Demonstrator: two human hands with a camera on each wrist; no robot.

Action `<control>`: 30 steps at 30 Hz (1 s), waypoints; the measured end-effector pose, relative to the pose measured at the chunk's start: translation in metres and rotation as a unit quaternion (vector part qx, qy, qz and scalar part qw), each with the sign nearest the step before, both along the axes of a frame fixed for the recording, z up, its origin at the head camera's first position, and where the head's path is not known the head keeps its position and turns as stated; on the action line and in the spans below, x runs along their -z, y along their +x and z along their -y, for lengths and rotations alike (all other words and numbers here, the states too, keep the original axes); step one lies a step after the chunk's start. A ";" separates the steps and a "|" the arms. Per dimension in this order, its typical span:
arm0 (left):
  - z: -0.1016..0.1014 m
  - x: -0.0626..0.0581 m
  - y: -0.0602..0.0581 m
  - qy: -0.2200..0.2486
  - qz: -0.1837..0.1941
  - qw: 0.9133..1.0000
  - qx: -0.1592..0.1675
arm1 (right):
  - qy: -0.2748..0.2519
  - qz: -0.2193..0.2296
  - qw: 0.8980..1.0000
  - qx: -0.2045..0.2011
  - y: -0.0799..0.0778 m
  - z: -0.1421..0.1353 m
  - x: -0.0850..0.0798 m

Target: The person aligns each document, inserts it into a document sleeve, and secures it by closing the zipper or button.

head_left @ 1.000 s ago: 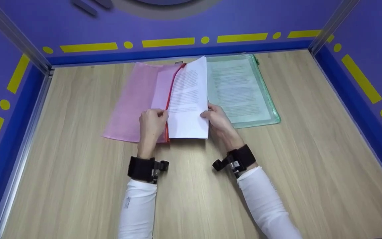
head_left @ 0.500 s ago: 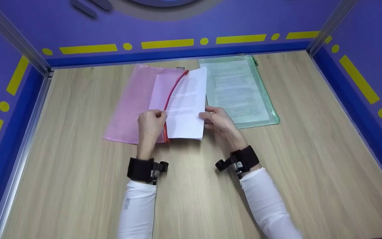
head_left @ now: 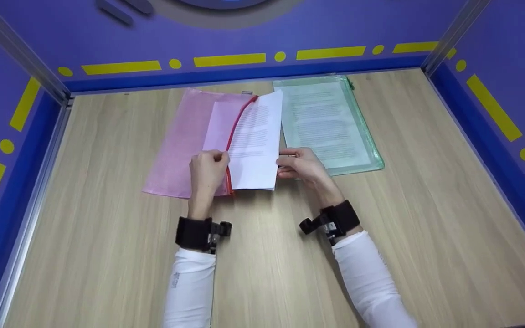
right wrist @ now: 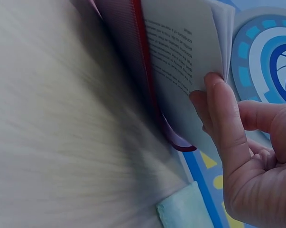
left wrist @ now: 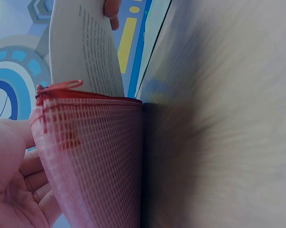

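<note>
In the head view, a pink mesh zip pouch (head_left: pixel 176 141) with a red zip edge lies left of centre. White printed sheets (head_left: pixel 255 141) stand partly inside it and stick out past the zip to the right. My left hand (head_left: pixel 208 171) pinches the pouch's open edge near its front end; the red zip pull (left wrist: pixel 67 85) shows in the left wrist view. My right hand (head_left: pixel 306 166) holds the sheets by their right edge, thumb at the edge and fingers on the underside (right wrist: pixel 218 104). The thumb tip is partly hidden in the right wrist view.
Beside the sheets, a green zip pouch (head_left: pixel 331 123) with printed paper inside lies flat at the back right. Everything rests on a wooden tabletop (head_left: pixel 262 273), bounded by a purple back wall (head_left: pixel 226 41) and side walls.
My right hand has moved slightly right, its thumb drawing back to the sheets' edge. The sheets' far end has come lower and nearer. My left hand keeps its place on the pouch.
</note>
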State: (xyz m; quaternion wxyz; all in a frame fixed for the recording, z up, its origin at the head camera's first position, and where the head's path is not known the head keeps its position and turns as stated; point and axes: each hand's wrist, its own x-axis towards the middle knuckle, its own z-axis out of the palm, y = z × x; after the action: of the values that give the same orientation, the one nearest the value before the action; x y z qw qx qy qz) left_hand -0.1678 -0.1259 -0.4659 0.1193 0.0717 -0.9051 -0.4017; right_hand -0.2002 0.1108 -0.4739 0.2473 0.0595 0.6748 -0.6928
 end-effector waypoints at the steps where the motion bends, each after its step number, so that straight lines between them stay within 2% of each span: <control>1: 0.000 0.000 0.000 -0.001 -0.001 1.000 0.001 | 0.001 -0.002 1.000 0.002 0.000 0.001 0.001; 9: -0.005 0.000 -0.001 -0.004 -0.004 1.000 0.024 | 0.008 -0.015 1.000 0.004 0.003 0.012 0.005; 16: -0.008 -0.001 -0.001 -0.016 -0.013 0.999 0.034 | 0.004 -0.012 1.000 0.022 0.003 0.025 0.007; 23: -0.012 0.000 0.001 -0.011 -0.009 0.999 0.042 | 0.000 -0.015 1.000 0.013 0.001 0.037 0.010; 30: -0.018 -0.002 0.001 -0.024 -0.027 0.998 0.058 | 0.015 -0.026 1.000 0.000 -0.002 0.045 0.008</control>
State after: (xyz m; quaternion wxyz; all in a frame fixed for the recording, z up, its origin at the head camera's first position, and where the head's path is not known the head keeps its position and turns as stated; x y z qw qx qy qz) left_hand -0.1668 -0.1075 -0.4638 0.1217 0.0056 -0.9135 -0.3881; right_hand -0.2026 0.0659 -0.4814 0.2287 0.0454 0.6910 -0.6843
